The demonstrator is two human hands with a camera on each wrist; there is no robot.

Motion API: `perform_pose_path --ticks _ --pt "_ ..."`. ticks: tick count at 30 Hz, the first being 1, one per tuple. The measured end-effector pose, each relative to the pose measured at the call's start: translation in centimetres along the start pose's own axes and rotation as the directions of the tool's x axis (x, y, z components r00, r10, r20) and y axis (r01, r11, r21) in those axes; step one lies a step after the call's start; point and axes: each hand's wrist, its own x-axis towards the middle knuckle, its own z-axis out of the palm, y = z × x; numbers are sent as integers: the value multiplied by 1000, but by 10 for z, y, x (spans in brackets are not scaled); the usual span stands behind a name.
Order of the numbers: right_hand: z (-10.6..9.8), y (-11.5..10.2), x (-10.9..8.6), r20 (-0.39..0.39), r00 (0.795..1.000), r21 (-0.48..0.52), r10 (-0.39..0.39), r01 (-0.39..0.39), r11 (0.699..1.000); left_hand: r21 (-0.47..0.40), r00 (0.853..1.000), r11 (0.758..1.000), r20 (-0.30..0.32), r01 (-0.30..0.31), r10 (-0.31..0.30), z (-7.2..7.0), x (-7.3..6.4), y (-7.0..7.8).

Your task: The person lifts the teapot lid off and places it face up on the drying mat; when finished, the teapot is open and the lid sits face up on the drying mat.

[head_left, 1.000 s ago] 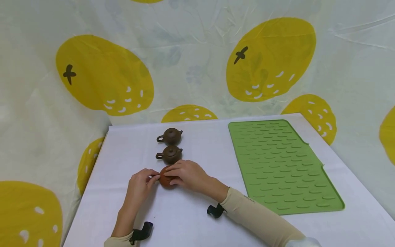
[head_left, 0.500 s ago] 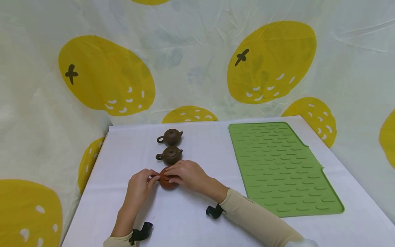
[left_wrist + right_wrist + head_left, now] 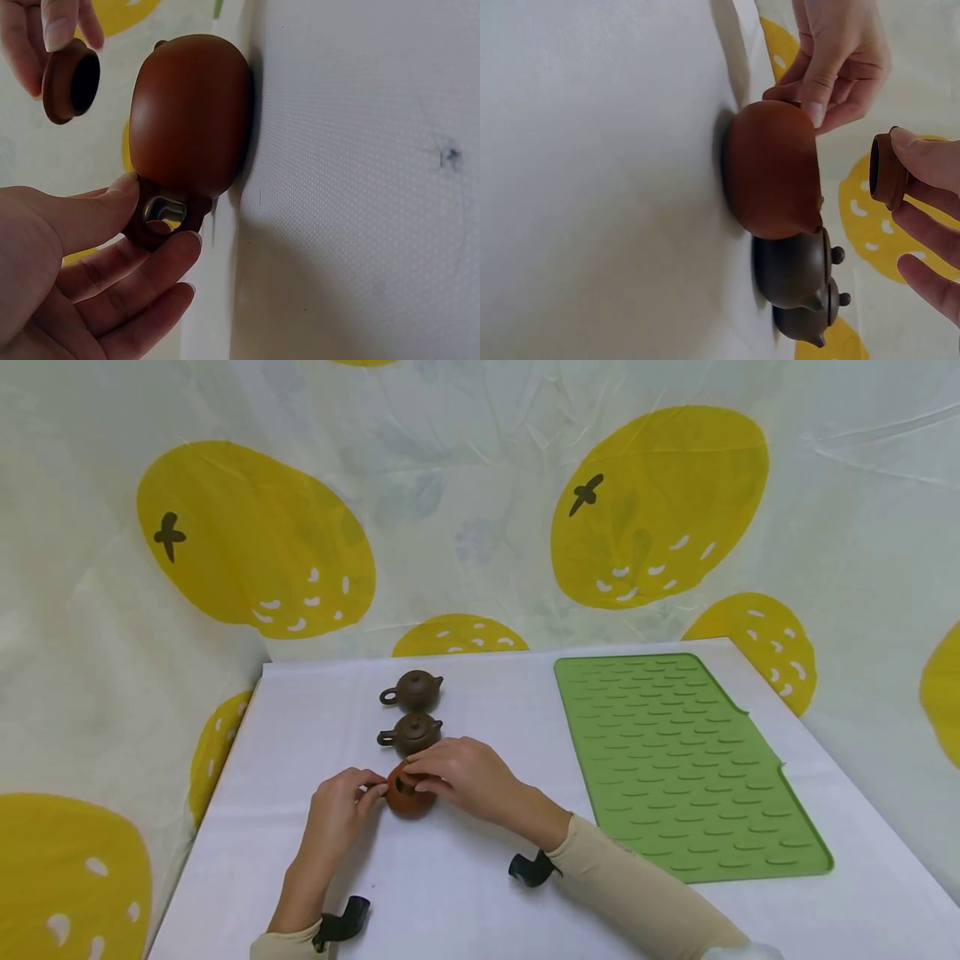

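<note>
A reddish-brown clay teapot [image 3: 411, 806] stands on the white-covered table, its round mouth uncovered. My left hand [image 3: 333, 814] pinches the teapot's handle [image 3: 145, 234] between thumb and fingers, plain in the left wrist view. Above the pot, my right hand [image 3: 476, 781] holds the matching lid [image 3: 889, 176] by its top, the thumb on one side and fingers on the other. A gap separates lid and teapot in both wrist views, and the lid's hollow underside [image 3: 86, 81] faces the pot. The lid's knob is hidden by my fingers.
Two dark brown lidded teapots, a nearer one [image 3: 412, 735] and a farther one [image 3: 417, 692], line up just behind the reddish one. A green textured mat [image 3: 690, 768] lies on the table's right side. A fruit-patterned curtain [image 3: 465, 527] hangs behind the table.
My right hand has risen slightly and lifted the lid off, exposing the teapot's dark opening. My left hand keeps its hold on the handle.
</note>
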Motion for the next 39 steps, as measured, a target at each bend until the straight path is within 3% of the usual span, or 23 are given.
perform_pose_path --ticks 6,14,22,33,39 --pt "-15 5 -7 -65 997 -31 -38 36 999 5 999 1000 -27 -24 24 -2 1 1" --pt "-33 17 -21 -97 995 -67 -28 21 998 3 998 999 -46 -46 47 -3 1 0" --pt "-41 29 -49 -117 993 -52 15 -21 998 8 1000 1000 -18 -10 10 -1 -5 -2" --pt "-51 53 -95 -181 982 -50 52 -62 997 5 999 999 -31 -41 41 0 -3 -2" --pt "-60 60 -122 -161 981 -82 110 -125 989 7 998 998 -43 -55 55 1 -2 -2"
